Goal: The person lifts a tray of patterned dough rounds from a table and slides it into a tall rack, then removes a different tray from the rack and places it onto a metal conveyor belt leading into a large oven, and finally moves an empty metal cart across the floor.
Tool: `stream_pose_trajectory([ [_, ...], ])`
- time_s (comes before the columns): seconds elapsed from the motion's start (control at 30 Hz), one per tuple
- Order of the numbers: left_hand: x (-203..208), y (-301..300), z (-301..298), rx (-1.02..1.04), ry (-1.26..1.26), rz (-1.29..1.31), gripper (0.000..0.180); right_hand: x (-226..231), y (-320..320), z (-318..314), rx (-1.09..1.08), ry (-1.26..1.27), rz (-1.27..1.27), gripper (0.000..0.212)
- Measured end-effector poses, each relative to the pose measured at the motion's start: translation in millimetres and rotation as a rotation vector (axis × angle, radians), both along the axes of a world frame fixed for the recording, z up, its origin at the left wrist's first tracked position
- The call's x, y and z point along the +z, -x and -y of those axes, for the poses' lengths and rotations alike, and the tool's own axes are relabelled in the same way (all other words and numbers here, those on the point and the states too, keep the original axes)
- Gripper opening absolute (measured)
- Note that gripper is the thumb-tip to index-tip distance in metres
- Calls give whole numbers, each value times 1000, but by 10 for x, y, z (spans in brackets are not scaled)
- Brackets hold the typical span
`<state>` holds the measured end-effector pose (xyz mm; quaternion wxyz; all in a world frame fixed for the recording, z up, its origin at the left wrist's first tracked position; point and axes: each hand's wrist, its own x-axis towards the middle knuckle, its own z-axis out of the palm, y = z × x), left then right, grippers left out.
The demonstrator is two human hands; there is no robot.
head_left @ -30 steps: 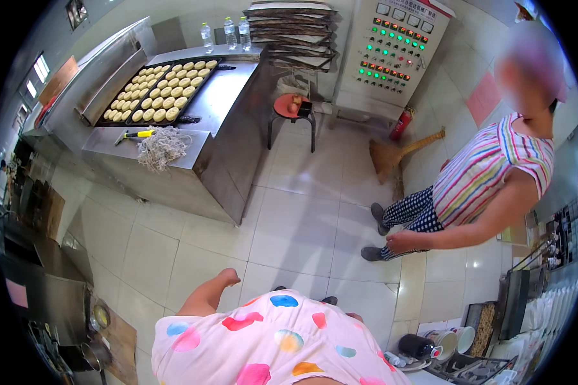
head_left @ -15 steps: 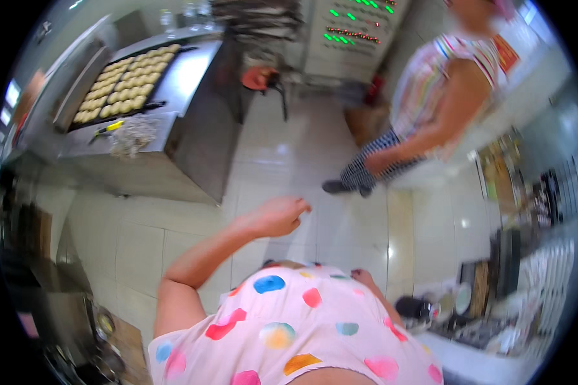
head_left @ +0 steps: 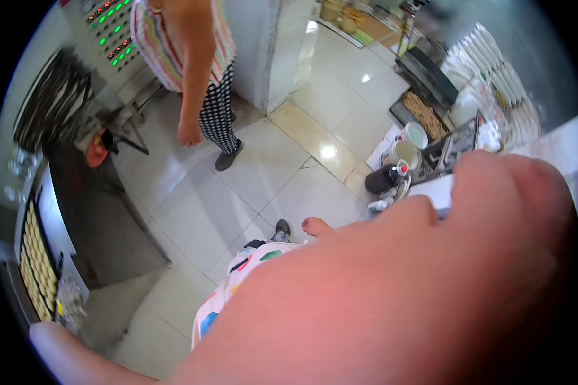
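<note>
My left hand [head_left: 379, 301] is raised very close and fills much of the lower right, blurred. Its palm side seems to face me, with the thumb [head_left: 77, 356] stretched away at the lower left and the fingers toward the right. Nothing shows in that hand. Beyond it, low beside my spotted pink top [head_left: 209, 314], a small part of my right hand [head_left: 315, 226] shows. The left hand covers the rest, so its grip cannot be made out.
Another person in a striped top [head_left: 164, 61] stands ahead on the tiled floor [head_left: 237, 186]. A steel counter [head_left: 103, 221] with a tray of pale dough pieces [head_left: 37, 266] is at left. Buckets [head_left: 401, 154], a dark bottle [head_left: 384, 179] and stacked white containers [head_left: 485, 58] are at right.
The view has swung right, so the dough tray sits farther left. My left hand has risen from in front of my body to close before the view.
</note>
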<state>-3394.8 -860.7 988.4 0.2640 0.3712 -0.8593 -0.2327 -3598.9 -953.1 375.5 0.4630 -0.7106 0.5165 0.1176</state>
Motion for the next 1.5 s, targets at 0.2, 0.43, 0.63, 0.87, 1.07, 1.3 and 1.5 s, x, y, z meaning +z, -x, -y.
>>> stream_pose_trajectory([
  [0.2,-79,173,16,-153,89,-17,52,-163,77,-340,40,169,-101,28],
  [0.43,-111,209,-26,-227,124,11,51,-198,28,-365,-7,208,-183,23],
  [0.63,-85,124,-30,-243,143,23,49,-39,-38,-377,22,225,-247,22],
  [0.87,-19,169,-11,-246,152,7,48,193,-165,-346,-18,189,-245,21],
  [1.07,57,217,11,-277,158,9,47,343,-286,-349,-47,275,-183,22],
  [1.3,95,518,44,-364,161,35,45,748,-159,-434,-138,291,-144,23],
  [1.5,86,726,-135,-433,192,64,44,945,152,-909,-392,174,-241,24],
])
